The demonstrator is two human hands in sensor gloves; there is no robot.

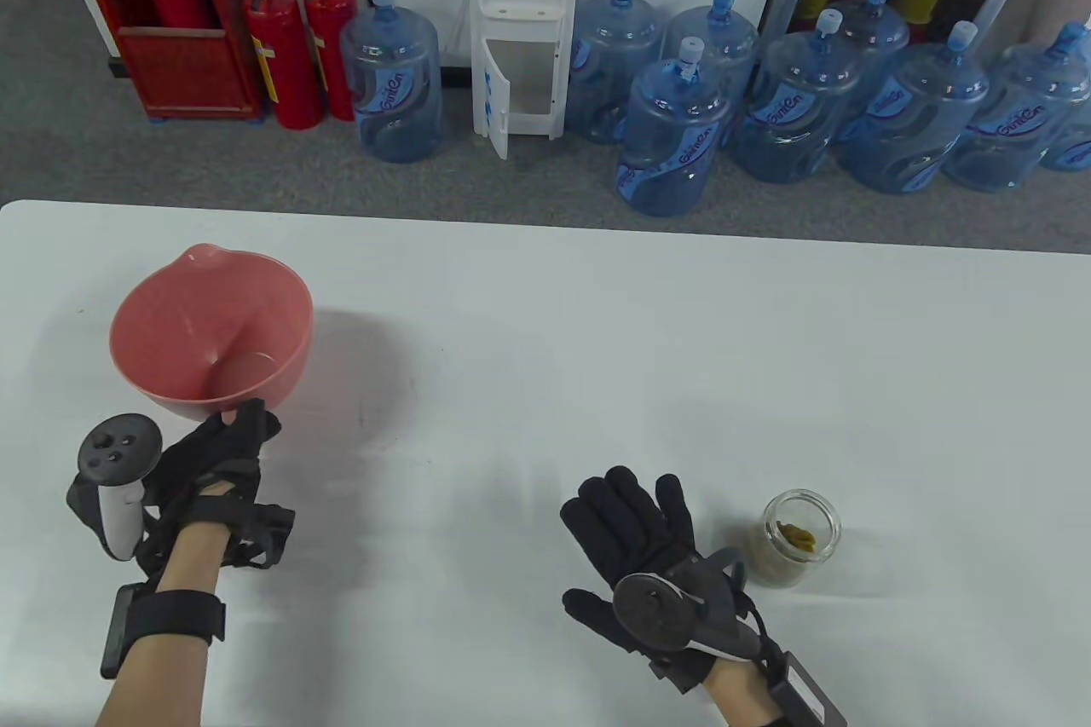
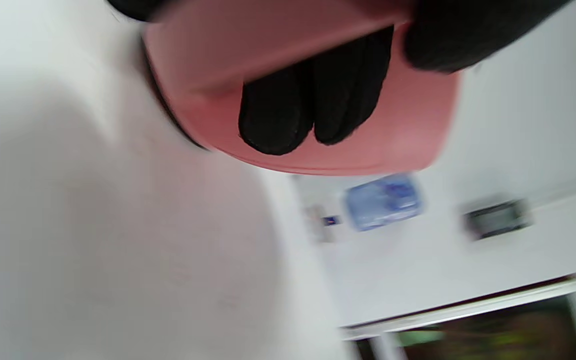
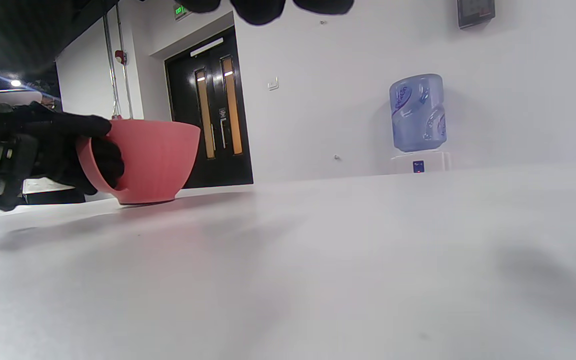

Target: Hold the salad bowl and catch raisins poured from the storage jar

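A pink salad bowl (image 1: 204,326) stands on the white table (image 1: 597,352) at the left. My left hand (image 1: 230,441) grips its near rim, thumb at the rim and fingers (image 2: 313,105) under the outer wall (image 2: 403,135). The right wrist view shows the bowl (image 3: 153,160) on the table with my left hand (image 3: 68,150) on its handle side. A small open glass jar (image 1: 799,537) holding raisins stands at the right. My right hand (image 1: 635,518) lies open and flat on the table, just left of the jar, not touching it.
The table's far edge (image 1: 545,228) runs across the view. Beyond it on the floor stand water bottles (image 1: 673,135), a dispenser (image 1: 522,28) and fire extinguishers (image 1: 281,49). Bare table lies between the bowl and the jar.
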